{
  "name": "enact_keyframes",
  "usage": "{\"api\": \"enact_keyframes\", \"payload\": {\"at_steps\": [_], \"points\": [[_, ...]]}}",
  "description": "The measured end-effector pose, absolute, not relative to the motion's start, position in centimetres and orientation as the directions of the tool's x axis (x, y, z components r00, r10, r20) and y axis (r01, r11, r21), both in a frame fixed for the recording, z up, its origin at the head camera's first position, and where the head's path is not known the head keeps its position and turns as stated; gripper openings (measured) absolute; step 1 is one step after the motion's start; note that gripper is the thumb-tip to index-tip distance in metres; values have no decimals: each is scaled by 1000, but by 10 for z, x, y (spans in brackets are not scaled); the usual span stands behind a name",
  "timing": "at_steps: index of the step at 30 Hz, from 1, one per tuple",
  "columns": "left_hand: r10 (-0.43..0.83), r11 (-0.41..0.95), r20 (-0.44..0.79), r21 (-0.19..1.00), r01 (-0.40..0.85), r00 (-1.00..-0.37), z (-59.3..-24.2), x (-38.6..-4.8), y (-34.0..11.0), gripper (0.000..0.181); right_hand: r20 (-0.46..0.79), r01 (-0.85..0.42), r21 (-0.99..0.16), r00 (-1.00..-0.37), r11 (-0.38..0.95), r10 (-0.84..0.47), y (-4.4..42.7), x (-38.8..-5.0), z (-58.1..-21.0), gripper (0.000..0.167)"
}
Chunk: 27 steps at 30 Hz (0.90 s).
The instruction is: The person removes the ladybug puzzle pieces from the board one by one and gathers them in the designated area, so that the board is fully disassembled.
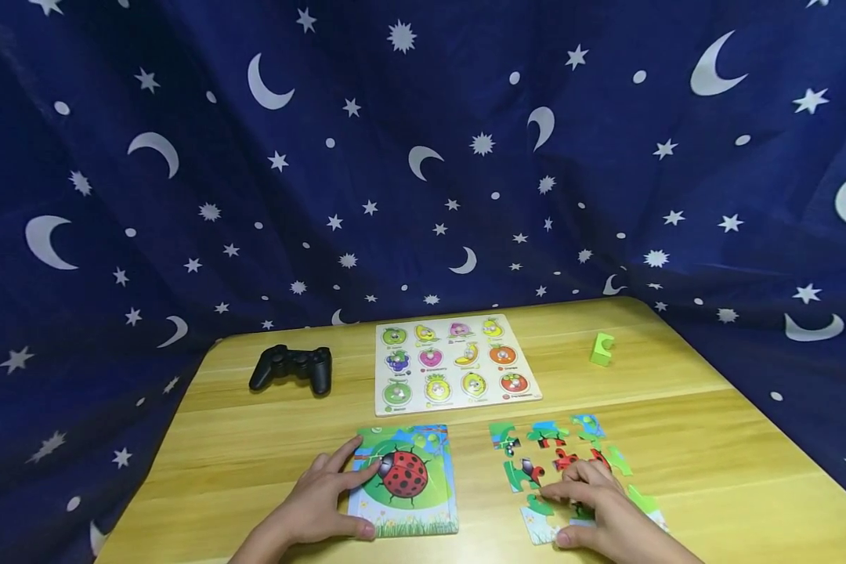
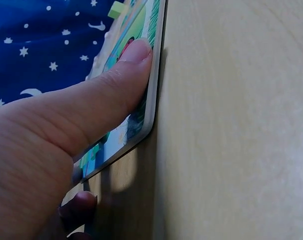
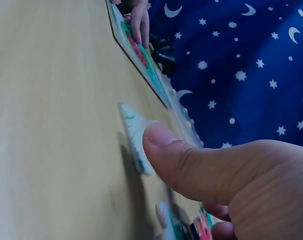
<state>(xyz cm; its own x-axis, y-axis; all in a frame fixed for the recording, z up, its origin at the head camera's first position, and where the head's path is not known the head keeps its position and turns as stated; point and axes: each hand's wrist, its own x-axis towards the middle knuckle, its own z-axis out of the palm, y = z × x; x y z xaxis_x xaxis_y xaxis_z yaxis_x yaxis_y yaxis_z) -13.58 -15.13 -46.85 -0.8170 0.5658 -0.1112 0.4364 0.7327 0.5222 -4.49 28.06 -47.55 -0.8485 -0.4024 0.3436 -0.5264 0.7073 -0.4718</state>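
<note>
A square ladybug picture board [image 1: 433, 517] lies at the front middle of the table. On its left part rests my left hand [image 1: 317, 497], fingers spread; in the left wrist view the thumb [image 2: 136, 55] presses on its face near the front edge. To the right lie several loose ladybug puzzle pieces [image 1: 515, 475]. Over their near side, my right hand [image 1: 606, 509] pinches a white-and-green corner puzzle piece [image 1: 536, 525] between thumb and fingers. That piece looks tilted above its shadow in the right wrist view. The hand hides some of the other pieces.
Behind the board lies a white fruit peg puzzle [image 1: 447, 366]. A black game controller [image 1: 292, 368] sits at the back left, a small lime-green block [image 1: 601, 349] at the back right. A dark blue curtain [image 1: 395, 196] with moons and stars hangs behind the wooden table [image 1: 712, 454].
</note>
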Motion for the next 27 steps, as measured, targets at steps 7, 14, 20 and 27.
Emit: {"api": "enact_keyframes", "payload": {"at_steps": [7, 14, 20, 27], "points": [[570, 726, -108, 531, 437, -815, -468, -136, -151, 91, 378, -559, -427, -824, 711, -421, 273, -48, -479, 43], [560, 729, -111, 536, 425, -821, -468, -134, -152, 91, 357, -536, -424, -840, 730, -409, 271, -47, -478, 41], [557, 729, -101, 536, 426, -824, -468, -133, -152, 91, 359, -508, -439, -855, 742, -373, 270, -44, -478, 39], [560, 726, -101, 537, 429, -822, -468, -134, -152, 90, 404, -535, -422, -834, 732, -376, 270, -42, -484, 36]]}}
